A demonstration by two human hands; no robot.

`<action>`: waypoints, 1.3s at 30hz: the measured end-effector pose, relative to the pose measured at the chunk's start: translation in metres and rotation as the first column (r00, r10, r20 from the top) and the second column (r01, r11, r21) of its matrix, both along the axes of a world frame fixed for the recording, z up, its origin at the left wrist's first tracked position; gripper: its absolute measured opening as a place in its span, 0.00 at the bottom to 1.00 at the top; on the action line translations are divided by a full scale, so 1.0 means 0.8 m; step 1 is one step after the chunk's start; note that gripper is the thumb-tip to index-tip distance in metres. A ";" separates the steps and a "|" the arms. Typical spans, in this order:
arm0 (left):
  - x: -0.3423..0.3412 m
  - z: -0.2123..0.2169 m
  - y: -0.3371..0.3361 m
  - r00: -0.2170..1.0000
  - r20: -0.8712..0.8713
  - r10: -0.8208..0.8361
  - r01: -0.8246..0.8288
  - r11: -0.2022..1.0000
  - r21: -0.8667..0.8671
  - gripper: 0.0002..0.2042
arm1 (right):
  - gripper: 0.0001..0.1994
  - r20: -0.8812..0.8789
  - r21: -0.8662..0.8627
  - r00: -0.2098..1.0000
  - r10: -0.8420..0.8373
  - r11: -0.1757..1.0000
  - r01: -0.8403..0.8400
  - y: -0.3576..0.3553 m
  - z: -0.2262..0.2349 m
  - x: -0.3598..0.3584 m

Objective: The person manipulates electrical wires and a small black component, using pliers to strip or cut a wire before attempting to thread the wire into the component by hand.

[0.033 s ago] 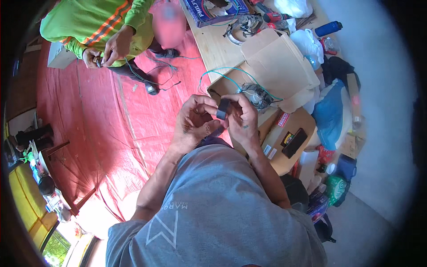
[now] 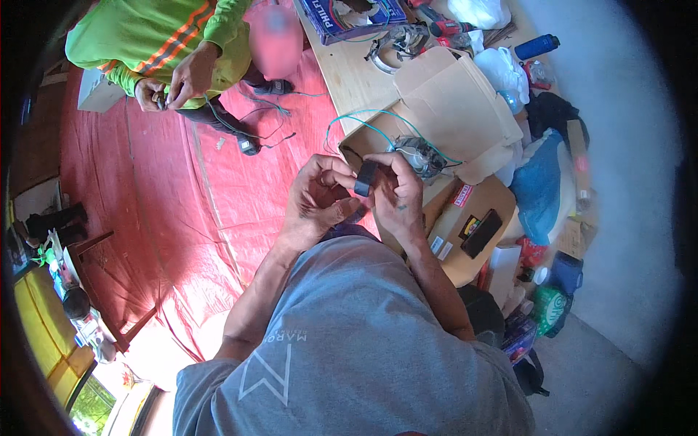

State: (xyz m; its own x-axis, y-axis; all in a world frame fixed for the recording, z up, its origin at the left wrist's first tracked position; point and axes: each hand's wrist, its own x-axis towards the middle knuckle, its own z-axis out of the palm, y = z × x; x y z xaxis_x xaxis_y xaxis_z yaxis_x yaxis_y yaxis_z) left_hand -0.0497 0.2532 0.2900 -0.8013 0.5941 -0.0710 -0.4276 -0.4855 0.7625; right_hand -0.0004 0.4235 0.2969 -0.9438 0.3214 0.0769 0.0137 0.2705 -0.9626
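In front of my waist, a small black roll [image 2: 366, 178], which looks like electrical tape, is seen edge-on between my two hands. My right hand [image 2: 400, 195] pinches it with bent fingers from the right. On the other side, my left hand [image 2: 314, 202] is curled, its fingertips against the roll and its thumb lower down. Part of the roll is covered by the fingers. Just beyond my right hand, an open cardboard box [image 2: 458, 109] holds a lamp-like part [image 2: 419, 156] with a green-blue wire [image 2: 363, 114] looping out.
At the upper left, a person in a lime-green top [image 2: 156, 43] holds a small thing by wires [image 2: 273, 109] on the red floor sheet [image 2: 167, 196]. A wooden table [image 2: 342, 69] carries a power drill [image 2: 447, 27]. A closed carton [image 2: 454, 251] with a dark phone-like slab [image 2: 481, 234] lies right.
The black roll has tilted very slightly between my fingers. My hands and the other person stay almost the same.
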 end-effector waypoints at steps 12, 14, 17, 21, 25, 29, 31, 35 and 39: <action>0.009 -0.013 0.004 0.996 0.090 -0.010 -0.012 0.969 0.246 0.16 | 0.13 -0.186 0.013 0.982 -0.024 1.000 0.027 -0.001 0.007 0.001; 0.009 -0.015 0.003 0.997 0.070 -0.029 0.009 0.966 0.260 0.15 | 0.13 -0.165 0.010 0.986 -0.028 1.000 0.030 -0.004 0.014 0.004; 0.010 -0.020 0.001 0.997 0.070 -0.032 0.012 0.963 0.270 0.15 | 0.14 -0.206 0.099 0.978 -0.003 0.995 0.024 0.001 0.013 0.005; 0.010 -0.021 0.003 0.999 0.043 -0.012 0.001 0.968 0.250 0.14 | 0.16 -0.248 0.192 0.968 0.019 0.981 0.030 0.001 0.007 0.012; 0.008 -0.021 -0.001 0.999 -0.004 -0.039 0.039 0.984 0.176 0.14 | 0.16 -0.305 0.255 0.952 0.022 0.965 0.059 0.002 0.016 0.013; 0.005 -0.018 -0.005 0.997 -0.054 -0.057 0.060 0.996 0.066 0.15 | 0.17 -0.339 0.328 0.938 0.072 0.944 0.046 0.004 0.022 0.010; 0.001 -0.029 -0.005 0.959 -0.282 -0.007 -0.009 0.998 -0.054 0.15 | 0.17 -0.374 0.334 0.924 0.080 0.941 0.054 0.005 0.023 0.008; 0.003 -0.020 -0.008 0.984 -0.163 -0.074 0.063 0.996 -0.066 0.13 | 0.16 -0.367 0.352 0.926 0.092 0.935 0.046 0.007 0.019 0.008; 0.006 -0.013 -0.008 0.991 -0.047 -0.124 0.121 0.991 -0.056 0.13 | 0.16 -0.340 0.333 0.937 0.084 0.942 0.036 0.008 0.016 0.009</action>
